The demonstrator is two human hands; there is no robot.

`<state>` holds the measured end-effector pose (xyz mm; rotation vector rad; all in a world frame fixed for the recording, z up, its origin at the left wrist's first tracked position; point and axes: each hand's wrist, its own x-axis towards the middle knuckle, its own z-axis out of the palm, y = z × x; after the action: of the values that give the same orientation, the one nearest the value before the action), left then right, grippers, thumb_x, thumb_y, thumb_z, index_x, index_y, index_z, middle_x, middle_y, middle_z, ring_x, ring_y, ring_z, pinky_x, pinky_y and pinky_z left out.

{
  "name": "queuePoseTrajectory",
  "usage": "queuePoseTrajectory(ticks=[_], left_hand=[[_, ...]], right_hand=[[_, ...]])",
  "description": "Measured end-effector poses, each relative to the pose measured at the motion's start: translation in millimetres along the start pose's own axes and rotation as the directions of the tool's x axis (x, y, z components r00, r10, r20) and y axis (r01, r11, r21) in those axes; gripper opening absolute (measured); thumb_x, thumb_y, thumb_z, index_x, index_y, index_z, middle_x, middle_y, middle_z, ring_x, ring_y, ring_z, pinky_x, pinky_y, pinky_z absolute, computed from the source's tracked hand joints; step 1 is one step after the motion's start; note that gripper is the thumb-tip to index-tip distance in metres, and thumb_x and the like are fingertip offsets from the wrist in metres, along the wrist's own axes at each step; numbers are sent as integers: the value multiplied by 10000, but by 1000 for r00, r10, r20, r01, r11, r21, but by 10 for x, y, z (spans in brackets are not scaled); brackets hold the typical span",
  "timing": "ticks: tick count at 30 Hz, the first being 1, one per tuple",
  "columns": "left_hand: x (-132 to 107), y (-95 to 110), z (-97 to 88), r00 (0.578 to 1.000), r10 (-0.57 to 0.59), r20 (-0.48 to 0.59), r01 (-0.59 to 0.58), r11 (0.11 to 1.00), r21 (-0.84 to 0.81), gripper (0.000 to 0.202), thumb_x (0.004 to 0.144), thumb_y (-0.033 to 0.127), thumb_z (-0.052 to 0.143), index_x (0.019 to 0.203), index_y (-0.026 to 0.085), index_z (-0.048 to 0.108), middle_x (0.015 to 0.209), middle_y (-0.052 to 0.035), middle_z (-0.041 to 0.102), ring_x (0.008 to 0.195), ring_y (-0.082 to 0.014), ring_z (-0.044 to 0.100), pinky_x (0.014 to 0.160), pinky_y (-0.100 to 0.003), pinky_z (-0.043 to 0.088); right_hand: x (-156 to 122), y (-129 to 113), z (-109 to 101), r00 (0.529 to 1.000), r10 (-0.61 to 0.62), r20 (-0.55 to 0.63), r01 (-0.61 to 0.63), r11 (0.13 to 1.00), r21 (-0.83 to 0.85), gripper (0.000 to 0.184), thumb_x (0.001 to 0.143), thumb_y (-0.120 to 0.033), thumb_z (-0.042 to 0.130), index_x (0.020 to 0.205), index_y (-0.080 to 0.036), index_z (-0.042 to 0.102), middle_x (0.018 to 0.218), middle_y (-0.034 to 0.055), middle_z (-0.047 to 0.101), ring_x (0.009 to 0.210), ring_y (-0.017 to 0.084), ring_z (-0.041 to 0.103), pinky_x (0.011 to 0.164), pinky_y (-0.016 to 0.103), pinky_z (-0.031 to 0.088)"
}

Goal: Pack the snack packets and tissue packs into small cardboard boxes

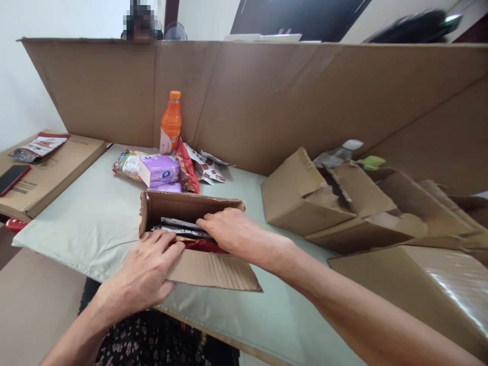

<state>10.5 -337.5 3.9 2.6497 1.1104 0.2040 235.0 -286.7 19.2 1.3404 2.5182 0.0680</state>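
Observation:
An open cardboard box [194, 202] sits near the front of the table, its near flap [217, 272] folded out towards me. Inside it, silvery packets [186, 229] stand beside a red packet [206, 246]. My left hand [147, 264] is closed over the box's near left edge, fingers at the opening and thumb by the flap. From the right, my right hand [232, 229] reaches into the box, fingers together and bent over the packets' upper right end; the thumb and some fingertips are hidden.
Behind the box are purple tissue packs [162, 170], a red snack bag [186, 168], patterned packets [209, 165] and an orange drink bottle [171, 124]. Open cartons [305, 213] crowd the right. A phone [14, 179] lies on a flat carton [68, 168]. A cardboard screen [244, 101] stands behind; a person is beyond.

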Motion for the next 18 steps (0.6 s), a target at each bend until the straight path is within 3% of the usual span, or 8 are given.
queuePoseTrajectory(ticks=[2, 4, 6, 8, 10, 13, 15, 18], left_hand=[[-36, -13, 34, 997, 52, -64, -53, 998, -26, 619, 690, 31, 575, 1287, 193, 548, 1394, -114, 596, 1364, -307, 502, 1153, -497, 440], [-100, -21, 59, 968, 129, -216, -140, 989, -37, 539, 738, 12, 556, 1240, 208, 563, 1381, -105, 607, 1389, -289, 483, 1147, -473, 455], [-175, -25, 63, 894, 148, -423, -173, 985, -23, 449, 816, 29, 562, 1214, 236, 569, 1435, -98, 571, 1431, -291, 443, 1148, -482, 452], [-235, -35, 48, 803, 70, -591, -106, 994, -26, 414, 869, 85, 589, 1236, 275, 564, 1546, -82, 468, 1468, -318, 396, 1164, -538, 422], [-258, -64, 32, 754, -40, -655, -10, 997, -72, 415, 887, 149, 611, 1270, 298, 557, 1626, -70, 357, 1476, -347, 380, 1162, -593, 403], [-225, -131, 49, 803, -89, -589, 0, 989, -151, 348, 914, 222, 598, 1259, 256, 575, 1623, -117, 355, 1451, -345, 425, 1126, -575, 454], [-183, -174, 87, 862, -35, -506, -65, 982, -179, 303, 927, 243, 590, 1229, 214, 596, 1565, -156, 439, 1414, -321, 483, 1110, -528, 488], [-133, -215, 144, 903, 49, -426, -141, 972, -188, 323, 935, 339, 632, 1218, 185, 609, 1543, -195, 469, 1411, -329, 499, 1112, -514, 494]], right_hand=[[-35, 24, 10, 998, 3, -70, 0, 999, 36, 311, 870, -61, 539, 1061, -219, 726, 952, 98, 766, 822, 248, 735, 690, 327, 486], [-87, 76, 22, 989, 4, -148, 13, 994, 111, 365, 891, -80, 523, 1172, -220, 710, 1102, 106, 756, 893, 252, 738, 761, 352, 525], [-128, 162, 31, 973, 12, -231, 39, 976, 215, 422, 927, -127, 504, 1305, -226, 662, 1278, 103, 711, 1037, 257, 722, 873, 376, 548], [-139, 270, 44, 952, 36, -303, 67, 943, 325, 459, 950, -179, 496, 1389, -242, 614, 1395, 77, 656, 1213, 259, 660, 1008, 398, 528], [-109, 381, 69, 934, 77, -348, 78, 909, 409, 482, 961, -218, 483, 1431, -256, 582, 1476, 51, 601, 1344, 256, 575, 1109, 425, 478], [-14, 514, 126, 927, 100, -361, 91, 875, 476, 491, 968, -268, 465, 1447, -241, 569, 1533, 44, 549, 1426, 253, 500, 1174, 446, 427], [41, 568, 150, 932, 102, -347, 96, 855, 510, 493, 966, -290, 464, 1440, -217, 578, 1515, 59, 569, 1424, 259, 503, 1184, 451, 418], [43, 613, 130, 942, 131, -308, 81, 805, 588, 486, 952, -298, 473, 1411, -214, 609, 1424, 64, 647, 1326, 268, 596, 1135, 455, 467]])
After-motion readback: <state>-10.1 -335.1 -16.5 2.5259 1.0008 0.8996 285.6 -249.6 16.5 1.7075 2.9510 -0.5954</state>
